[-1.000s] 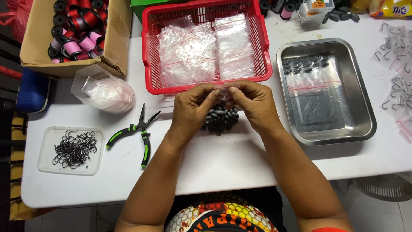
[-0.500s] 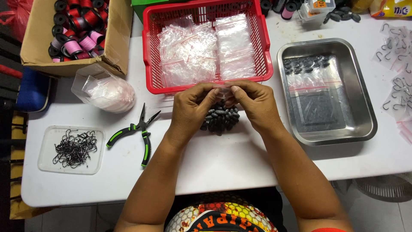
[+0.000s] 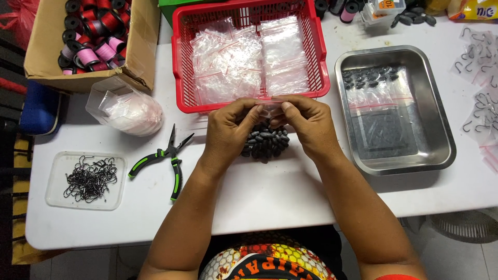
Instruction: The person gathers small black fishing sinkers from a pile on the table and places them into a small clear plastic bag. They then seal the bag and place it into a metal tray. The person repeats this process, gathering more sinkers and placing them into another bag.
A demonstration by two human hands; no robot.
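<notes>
My left hand (image 3: 228,129) and my right hand (image 3: 307,124) meet over the middle of the white table (image 3: 270,197). Together they pinch the top edge of a small clear zip bag (image 3: 264,140) filled with dark oval fishing sinkers. The bag hangs between my fingers just in front of the red plastic basket (image 3: 179,78), which holds several empty clear zip bags (image 3: 249,57). The bag's upper edge is partly hidden by my fingertips.
A steel tray (image 3: 441,145) at the right holds filled bags of sinkers. Green-handled pliers (image 3: 166,161) lie to the left, beside a clear lid of hooks (image 3: 88,179). A cardboard box of thread spools (image 3: 88,36) and a bundle of bags (image 3: 127,109) sit at the back left. Bagged hooks (image 3: 480,72) lie far right.
Both hands stay on the bag of sinkers; the fingertips have shifted slightly along its top edge. Nothing else has moved.
</notes>
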